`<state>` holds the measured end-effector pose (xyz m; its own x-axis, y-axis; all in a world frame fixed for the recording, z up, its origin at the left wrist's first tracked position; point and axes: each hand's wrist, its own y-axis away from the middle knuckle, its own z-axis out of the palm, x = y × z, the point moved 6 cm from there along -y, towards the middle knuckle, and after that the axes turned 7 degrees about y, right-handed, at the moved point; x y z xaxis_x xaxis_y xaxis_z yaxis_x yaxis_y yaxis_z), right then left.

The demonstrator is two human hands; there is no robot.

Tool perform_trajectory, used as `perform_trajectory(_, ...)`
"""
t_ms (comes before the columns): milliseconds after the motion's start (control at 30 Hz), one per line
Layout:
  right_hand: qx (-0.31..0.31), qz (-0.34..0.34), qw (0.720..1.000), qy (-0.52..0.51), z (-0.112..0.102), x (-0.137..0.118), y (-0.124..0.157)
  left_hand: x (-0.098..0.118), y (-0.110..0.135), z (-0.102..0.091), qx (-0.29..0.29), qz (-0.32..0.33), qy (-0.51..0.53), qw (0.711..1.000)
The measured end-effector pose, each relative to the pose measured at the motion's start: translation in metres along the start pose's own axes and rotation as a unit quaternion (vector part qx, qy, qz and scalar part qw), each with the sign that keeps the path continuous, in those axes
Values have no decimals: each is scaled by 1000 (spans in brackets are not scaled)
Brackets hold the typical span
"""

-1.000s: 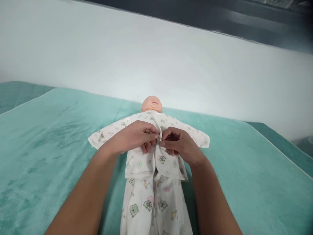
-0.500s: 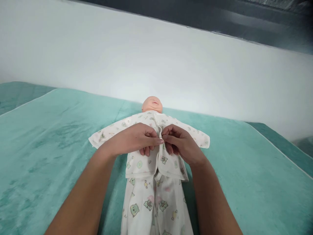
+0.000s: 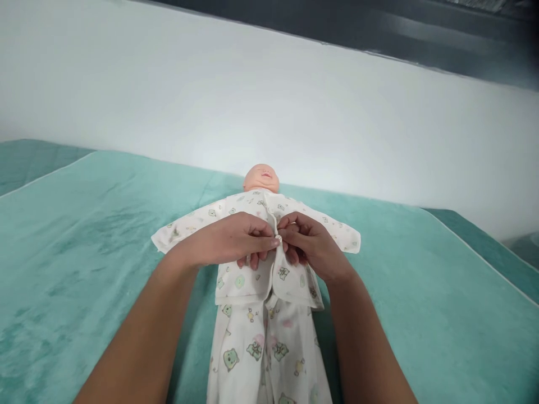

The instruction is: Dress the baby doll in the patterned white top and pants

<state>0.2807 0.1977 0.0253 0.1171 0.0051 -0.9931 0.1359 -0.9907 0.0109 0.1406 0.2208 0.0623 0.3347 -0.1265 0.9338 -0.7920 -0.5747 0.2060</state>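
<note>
A baby doll (image 3: 261,178) lies on its back, dressed in a white bear-print jacket (image 3: 240,283) and matching trousers (image 3: 240,353). At the middle of the chest, my left hand (image 3: 246,238) pinches one front edge of the jacket between thumb and fingers. My right hand (image 3: 309,244) grips the facing edge just beside it, fingertips almost touching the left thumb. A small white button (image 3: 278,239) shows between the two hands. Below them the jacket's front edges part slightly toward the hem. The doll's sleeves stretch out to both sides.
The doll rests on a teal plush blanket (image 3: 421,292) with pale edging. A darker green cover (image 3: 37,163) shows past it at both sides. Behind the doll's head rises a white wall (image 3: 252,95), with a dark band (image 3: 337,28) above.
Both hands stay at the same spot on the jacket front. The right fingers have shifted slightly, and the white button between the hands now shows more clearly.
</note>
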Motion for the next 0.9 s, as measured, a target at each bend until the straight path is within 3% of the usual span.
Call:
perform_trajectory(100,17,1,1000,2,-3,-1,0,2,2,8,-62,-13,-13,998)
perform_trajectory(200,23,-8,999,25,-3,-5,3,0,9,15,-68,-24,-25,997)
perform_trajectory(367,95,-53,982,151,3,-10,26,-18,36,21,82,23,22,996)
perform_trajectory(433,108,-102,959,243,12,-12,41,-31,49,22,144,34,53,988)
perform_trajectory(533,89,-192,898,386,32,-13,63,-43,62,20,220,49,64,972)
perform_trajectory(600,97,-230,859,448,40,-10,74,-43,66,20,244,69,31,967)
perform_trajectory(667,128,-241,837,474,40,-8,80,-38,65,25,232,91,-22,968)
perform_trajectory(767,159,-253,831,470,36,-6,83,-31,62,37,202,130,-119,963)
perform_trajectory(900,190,-302,836,417,28,-9,90,-29,61,48,217,209,-244,922)
